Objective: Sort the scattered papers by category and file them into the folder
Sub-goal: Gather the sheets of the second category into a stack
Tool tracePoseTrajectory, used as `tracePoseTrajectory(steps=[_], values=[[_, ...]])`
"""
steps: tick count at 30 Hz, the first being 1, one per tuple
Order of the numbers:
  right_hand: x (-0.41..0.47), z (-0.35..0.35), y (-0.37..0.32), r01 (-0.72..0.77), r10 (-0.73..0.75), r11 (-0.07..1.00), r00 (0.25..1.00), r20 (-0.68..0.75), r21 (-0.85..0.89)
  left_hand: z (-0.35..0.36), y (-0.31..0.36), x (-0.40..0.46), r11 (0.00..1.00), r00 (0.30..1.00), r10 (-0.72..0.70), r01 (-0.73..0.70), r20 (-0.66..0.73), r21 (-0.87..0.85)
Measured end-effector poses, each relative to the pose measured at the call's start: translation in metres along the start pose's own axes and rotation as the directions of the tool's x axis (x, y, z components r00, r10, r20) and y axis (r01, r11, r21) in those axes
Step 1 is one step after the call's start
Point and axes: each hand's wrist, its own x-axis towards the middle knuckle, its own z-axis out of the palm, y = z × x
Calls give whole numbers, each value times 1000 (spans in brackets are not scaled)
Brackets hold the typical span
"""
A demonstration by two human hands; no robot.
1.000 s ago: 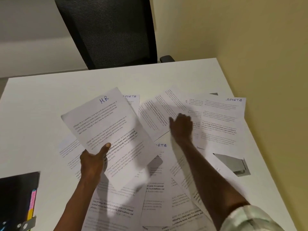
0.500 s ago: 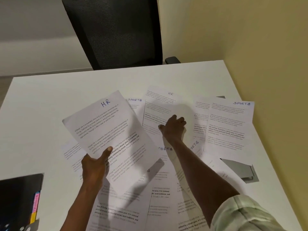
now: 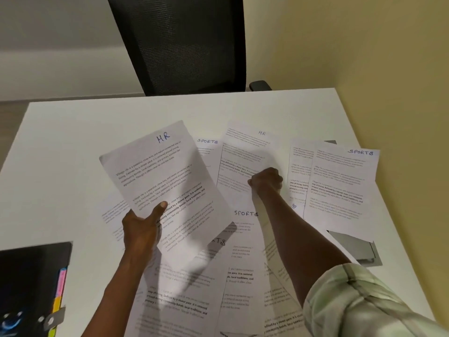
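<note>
My left hand holds up a sheet marked HR by its lower left edge, thumb on top, tilted above the table. My right hand is out over the spread of papers with its fingers curled on the lower part of a second HR sheet lying flat. Sheets marked SPORTS lie around it: one at the far right, one under my right forearm, one partly hidden behind the held sheet. A black folder with coloured tabs sits at the lower left.
The white table ends at a yellow wall on the right. A black mesh office chair stands behind the far edge. A grey cable hatch lies in the table at the right, partly covered by paper. More printed sheets overlap near the front edge.
My right hand has drawn back to the left from the far sheets onto the second HR sheet, and its fingers have curled. The left hand still holds the HR sheet.
</note>
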Motion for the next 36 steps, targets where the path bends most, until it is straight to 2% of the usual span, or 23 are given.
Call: tracePoseTrajectory(steps=[4,8,15,18,20,25,30,36], values=[[-9,0,9,-38,36,998,998,-48,-50,-11,0,-10,998,998,56,-56,-16,-12],[-14,-1,18,5,-6,1000,995,-102,-13,-25,-8,-25,998,998,54,-55,-39,-39],[-15,-32,29,-10,17,965,1000,-24,263,-41,-10,-55,994,997,63,-66,-36,-88],[-19,-50,30,62,-37,933,996,-78,355,-44,-4,-62,993,995,87,-90,-38,-73],[-22,-68,28,172,-135,906,983,-120,388,-45,1,-65,992,994,105,-108,-42,-70],[-55,-129,31,492,-397,766,868,-297,414,-34,22,-80,987,989,149,-150,-11,-50],[-107,-175,47,683,-555,657,724,-409,318,-19,38,-102,976,978,209,-211,-24,-63],[-175,-203,88,811,-749,540,586,-309,227,-7,37,-122,982,982,187,-188,-23,-16]])
